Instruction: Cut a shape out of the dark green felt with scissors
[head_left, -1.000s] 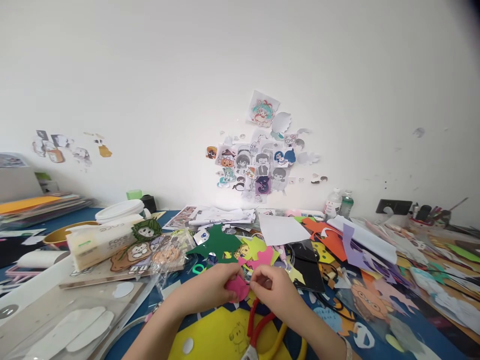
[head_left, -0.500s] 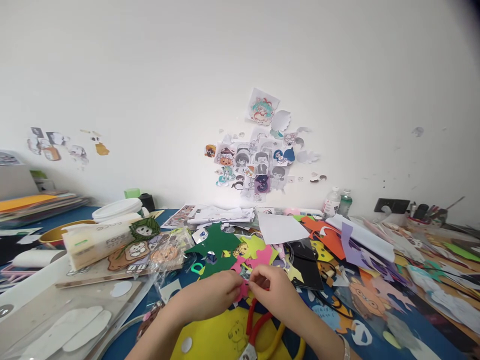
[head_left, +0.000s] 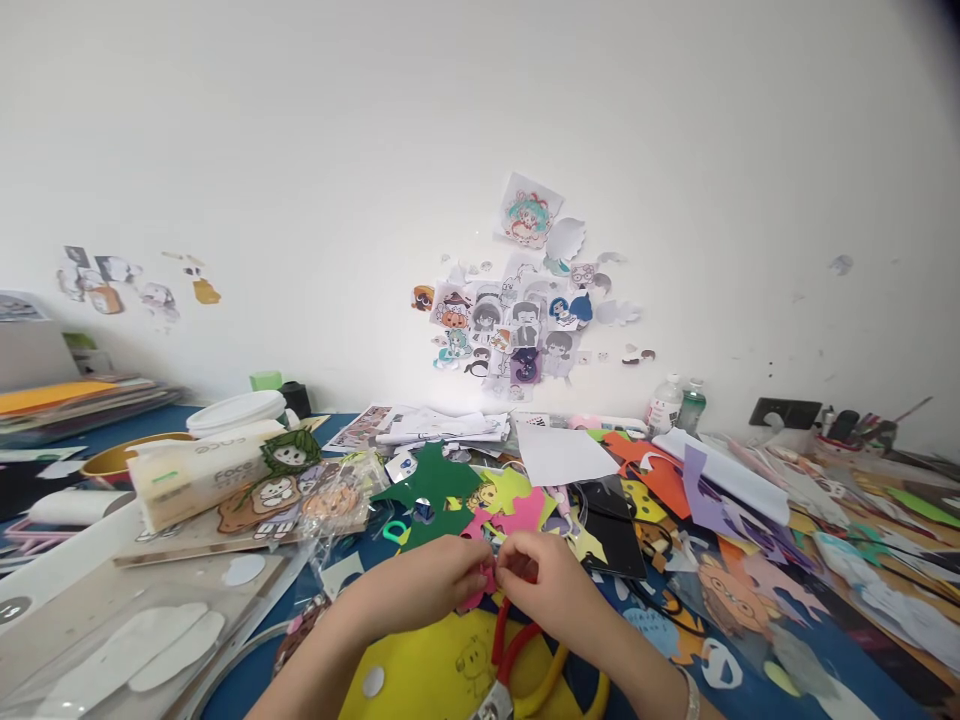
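My left hand [head_left: 454,575] and my right hand [head_left: 541,578] meet fingertip to fingertip over the middle of the desk. Both are closed in a pinch, and whatever is between their fingers is too small or hidden to make out. Bright pink paper [head_left: 474,600] shows just under my left fingers; I cannot tell whether they grip it. Below my right hand lie scissors with red and yellow handles [head_left: 517,648], resting on a yellow sheet [head_left: 409,660] that bears a small pig drawing [head_left: 474,668]. A round white disc [head_left: 373,682] sits on that sheet too.
Green paper [head_left: 435,490] and pink and yellow scraps lie beyond my hands. A tissue pack [head_left: 202,470] and cutout characters stand left. Orange paper [head_left: 656,480], purple strips [head_left: 696,475] and cables clutter the right. Two bottles [head_left: 691,405] stand against the wall.
My hands hold almost the same place, with the fingertips shifting slightly. The view has moved a little; the things on the desk look unchanged.
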